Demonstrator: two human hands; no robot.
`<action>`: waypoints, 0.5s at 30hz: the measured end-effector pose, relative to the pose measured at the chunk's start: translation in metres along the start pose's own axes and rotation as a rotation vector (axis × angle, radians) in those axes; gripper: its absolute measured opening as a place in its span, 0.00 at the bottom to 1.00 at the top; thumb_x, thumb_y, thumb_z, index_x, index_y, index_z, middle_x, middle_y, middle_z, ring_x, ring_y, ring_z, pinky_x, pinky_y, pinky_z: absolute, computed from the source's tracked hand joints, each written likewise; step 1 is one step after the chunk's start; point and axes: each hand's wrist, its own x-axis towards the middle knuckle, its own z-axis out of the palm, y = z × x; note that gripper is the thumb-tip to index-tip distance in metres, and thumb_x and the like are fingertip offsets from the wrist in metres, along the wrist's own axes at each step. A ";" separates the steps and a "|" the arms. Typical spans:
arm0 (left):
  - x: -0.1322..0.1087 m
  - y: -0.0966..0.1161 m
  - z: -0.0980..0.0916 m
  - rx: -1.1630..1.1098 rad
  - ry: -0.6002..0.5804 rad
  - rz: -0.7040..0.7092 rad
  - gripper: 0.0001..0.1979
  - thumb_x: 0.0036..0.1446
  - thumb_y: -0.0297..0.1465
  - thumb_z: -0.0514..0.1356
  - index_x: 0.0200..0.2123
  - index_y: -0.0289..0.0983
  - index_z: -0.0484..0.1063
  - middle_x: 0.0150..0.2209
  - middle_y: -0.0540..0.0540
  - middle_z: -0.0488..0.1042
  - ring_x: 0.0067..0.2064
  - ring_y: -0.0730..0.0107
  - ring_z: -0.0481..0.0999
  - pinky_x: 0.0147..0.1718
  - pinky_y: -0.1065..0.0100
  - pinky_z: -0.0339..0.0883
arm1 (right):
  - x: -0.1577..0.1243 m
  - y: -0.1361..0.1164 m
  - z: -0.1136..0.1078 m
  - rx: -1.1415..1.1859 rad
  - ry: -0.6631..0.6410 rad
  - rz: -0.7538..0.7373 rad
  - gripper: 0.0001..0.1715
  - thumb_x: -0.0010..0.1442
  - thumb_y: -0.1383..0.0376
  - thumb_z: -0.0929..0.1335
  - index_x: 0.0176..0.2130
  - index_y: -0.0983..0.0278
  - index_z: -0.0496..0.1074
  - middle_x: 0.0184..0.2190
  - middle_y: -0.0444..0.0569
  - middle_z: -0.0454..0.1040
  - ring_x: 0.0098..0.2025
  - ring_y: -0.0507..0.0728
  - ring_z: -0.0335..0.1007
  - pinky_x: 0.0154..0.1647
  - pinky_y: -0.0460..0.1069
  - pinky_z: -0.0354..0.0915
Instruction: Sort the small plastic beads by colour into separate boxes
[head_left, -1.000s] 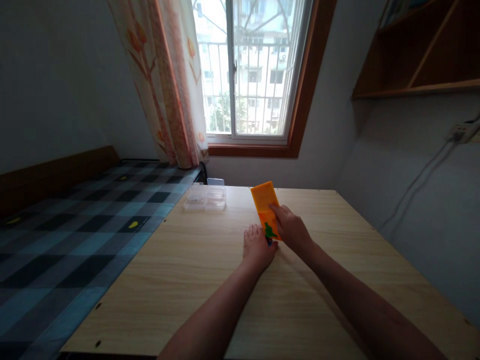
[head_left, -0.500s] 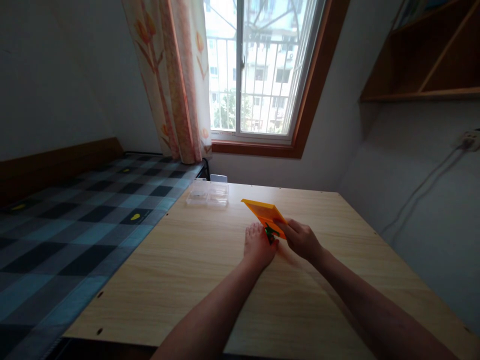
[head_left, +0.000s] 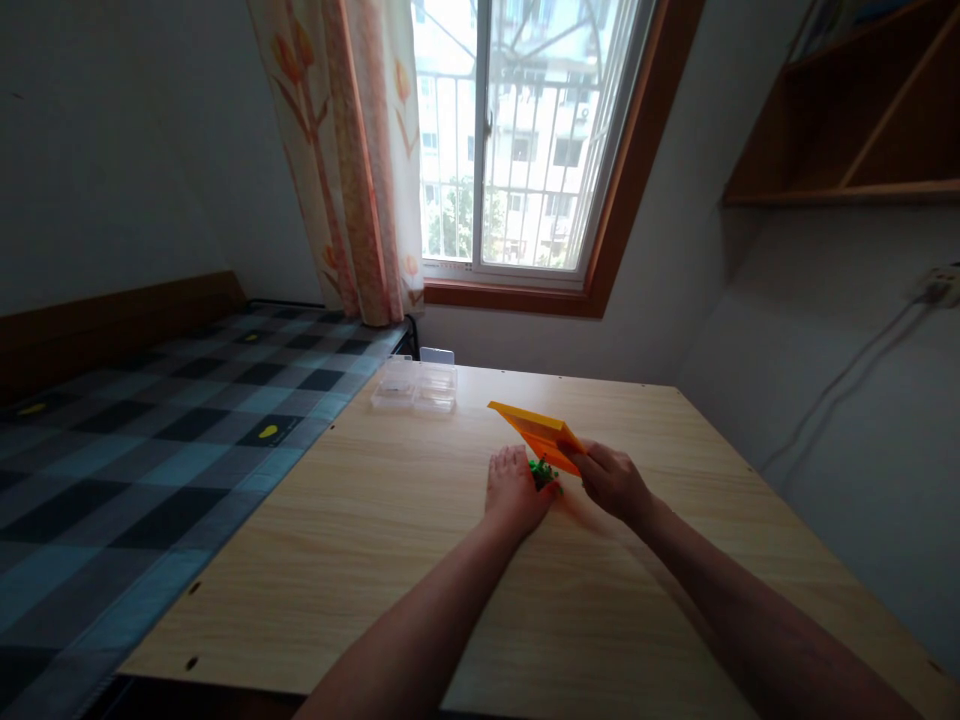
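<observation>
My right hand grips the near right end of a shallow orange tray, which is held tilted above the table. Under its lower edge lies a small heap of green and dark bits, too small to name. Flat on the tabletop rests my left hand, its fingers stretched out and its thumb apart. The hand curves around the left and near sides of the heap, and the bits sit between thumb and fingers.
A clear plastic compartment box with raised lids stands at the far left of the wooden table. A bed with a checked cover adjoins the left edge. A shelf hangs on the right wall above a cable.
Green and dark bits that were in the tray now lie in a heap beside my left hand. The tray has shifted slightly right; my left hand has stayed nearly in place.
</observation>
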 end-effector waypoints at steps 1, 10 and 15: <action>0.000 0.000 0.000 0.003 -0.004 -0.001 0.34 0.56 0.44 0.63 0.60 0.30 0.66 0.61 0.30 0.68 0.66 0.40 0.61 0.64 0.51 0.54 | 0.001 0.001 -0.001 0.017 -0.009 -0.009 0.33 0.67 0.77 0.60 0.66 0.60 0.67 0.47 0.55 0.80 0.47 0.55 0.80 0.47 0.46 0.77; -0.001 0.000 -0.004 0.000 -0.020 0.025 0.33 0.57 0.46 0.63 0.61 0.35 0.68 0.60 0.32 0.71 0.63 0.42 0.66 0.63 0.50 0.55 | 0.007 0.021 -0.011 0.074 -0.117 -0.217 0.14 0.69 0.69 0.67 0.52 0.60 0.79 0.48 0.52 0.81 0.54 0.57 0.78 0.56 0.51 0.76; 0.000 0.000 -0.002 0.015 -0.022 0.017 0.34 0.57 0.46 0.63 0.61 0.32 0.67 0.62 0.30 0.68 0.66 0.41 0.63 0.65 0.49 0.53 | 0.009 0.027 -0.015 0.061 -0.148 -0.210 0.17 0.70 0.70 0.65 0.54 0.59 0.78 0.48 0.51 0.80 0.53 0.56 0.77 0.55 0.50 0.75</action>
